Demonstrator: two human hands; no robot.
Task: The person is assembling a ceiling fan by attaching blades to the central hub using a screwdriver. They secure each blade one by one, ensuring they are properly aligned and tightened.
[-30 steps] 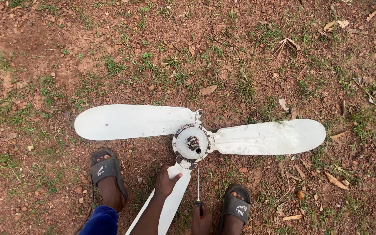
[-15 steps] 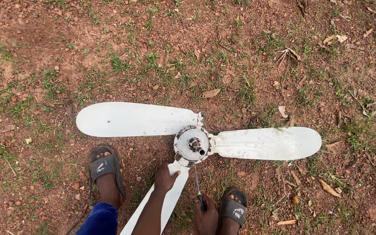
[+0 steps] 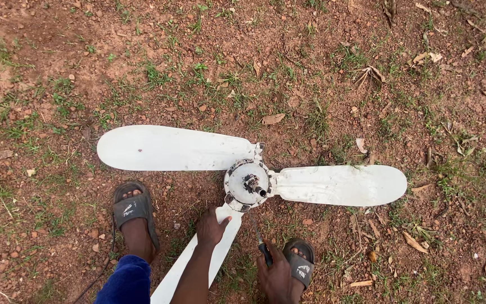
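You're standing on reddish-brown dirt scattered with small pebbles, and thin patches of grass poke through here and there, thicker toward the left edge. Dry brown leaves lie around: one just above the middle, a curled cluster up top right, a few more lower right. Your feet are in dark slides, the left one and the right one, with a blue trouser leg at the bottom.

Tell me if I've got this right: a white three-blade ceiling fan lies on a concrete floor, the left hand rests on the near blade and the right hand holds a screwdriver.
Not quite. In the head view the ceiling fan lies on red dirt with patches of grass, not on concrete. The rest holds: the left hand rests on the near blade and the right hand holds the screwdriver.
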